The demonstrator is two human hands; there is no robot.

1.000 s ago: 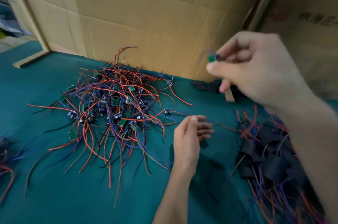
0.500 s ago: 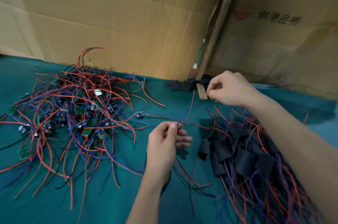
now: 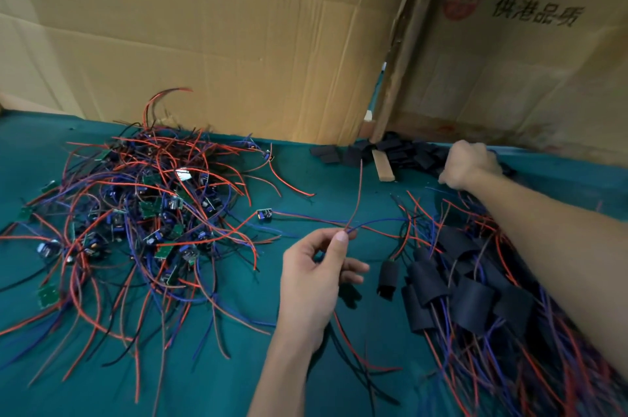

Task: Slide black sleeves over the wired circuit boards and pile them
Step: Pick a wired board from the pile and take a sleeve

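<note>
At mid-frame my left hand (image 3: pixel 314 280) pinched the wires (image 3: pixel 353 216) of one board (image 3: pixel 264 215) while my right hand (image 3: pixel 467 165) clenched among loose sleeves (image 3: pixel 404 153) upper right, risking snagging the neighbouring tangle (image 3: pixel 142 212).

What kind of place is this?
Likely a small hand-assembly bench: a heap of wired circuit boards, a pile of sleeved boards, loose black sleeves, cardboard sheets walling a green-covered table.
</note>
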